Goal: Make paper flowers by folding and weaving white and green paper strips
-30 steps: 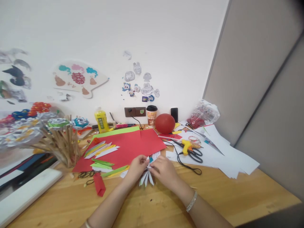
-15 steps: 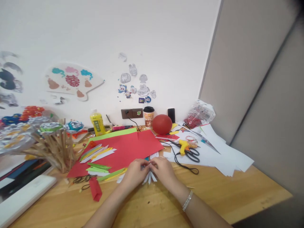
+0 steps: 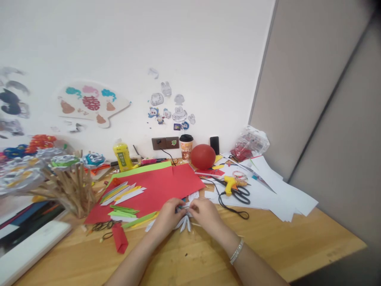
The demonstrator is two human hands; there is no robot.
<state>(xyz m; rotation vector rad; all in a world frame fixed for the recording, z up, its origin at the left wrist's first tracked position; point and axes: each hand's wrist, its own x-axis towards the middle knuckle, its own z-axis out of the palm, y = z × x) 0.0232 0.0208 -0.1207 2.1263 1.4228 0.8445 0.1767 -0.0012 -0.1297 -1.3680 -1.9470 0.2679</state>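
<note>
Near the table's middle, a folded white paper piece [image 3: 185,224] fans out in several pointed strips below my fingers. My left hand [image 3: 170,216] is closed on its upper left part. My right hand [image 3: 204,212], with a bracelet on the wrist, is pinched at its upper right side, close to my left fingertips. The fingers hide the top of the piece. Red paper sheets [image 3: 154,186] lie behind and left of my hands, with folded green strips [image 3: 123,209] and white and yellow strips [image 3: 127,194] on them.
A yellow glue gun [image 3: 230,185] and black-handled scissors [image 3: 241,195] lie right, on white paper [image 3: 297,198]. Behind stand a red balloon [image 3: 203,156], a cup [image 3: 186,149] and a yellow bottle [image 3: 122,155]. Paper flowers [image 3: 20,174] and brown sticks [image 3: 74,186] are left.
The white paper's strips have shifted slightly left and down and spread differently. My right fingertips have moved slightly away from my left ones.
</note>
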